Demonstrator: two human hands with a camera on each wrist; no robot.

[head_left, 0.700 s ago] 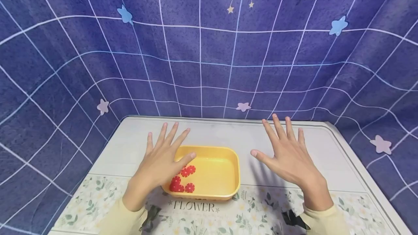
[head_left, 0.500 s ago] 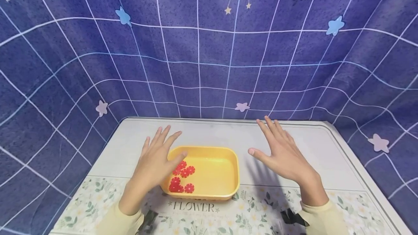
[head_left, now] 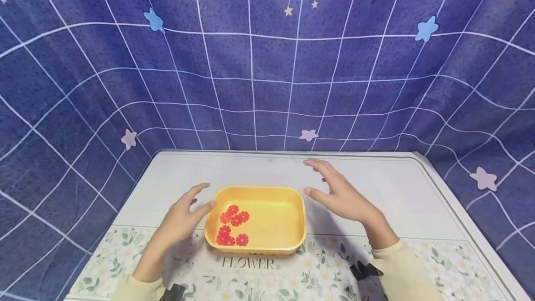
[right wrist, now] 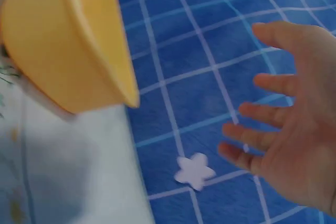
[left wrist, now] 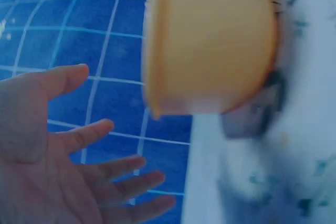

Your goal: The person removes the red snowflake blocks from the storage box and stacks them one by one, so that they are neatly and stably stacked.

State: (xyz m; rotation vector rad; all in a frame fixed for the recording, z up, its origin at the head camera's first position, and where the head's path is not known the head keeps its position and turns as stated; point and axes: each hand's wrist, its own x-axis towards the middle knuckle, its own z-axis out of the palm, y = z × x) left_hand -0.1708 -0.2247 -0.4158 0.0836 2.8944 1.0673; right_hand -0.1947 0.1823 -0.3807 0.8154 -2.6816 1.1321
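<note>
A yellow rectangular tray (head_left: 276, 222) with rounded corners stands on the table. Several small red flower-shaped pieces (head_left: 236, 220) lie in its left part. My left hand (head_left: 177, 222) hovers at the tray's left side, thumb and fingers spread apart, the thumb tip overlapping the rim in the head view. In the left wrist view, the palm (left wrist: 47, 182) faces the tray's outer wall (left wrist: 215, 40) with a gap between. To the right of the tray, my right hand (head_left: 344, 196) is held with fingers extended and nothing in its grasp; its palm (right wrist: 299, 150) shows in the right wrist view.
The table (head_left: 384, 189) carries a white cover with a flower-printed band and the word FLOWER along the front. A blue grid-patterned curtain (head_left: 267, 59) with stars hangs behind and at both sides. Yellowish sleeves (head_left: 403, 271) cover the forearms.
Both hands have turned from palms down with spread fingers to palms facing inward. The left hand has moved left and lower, uncovering the red pieces; the right has come nearer the tray.
</note>
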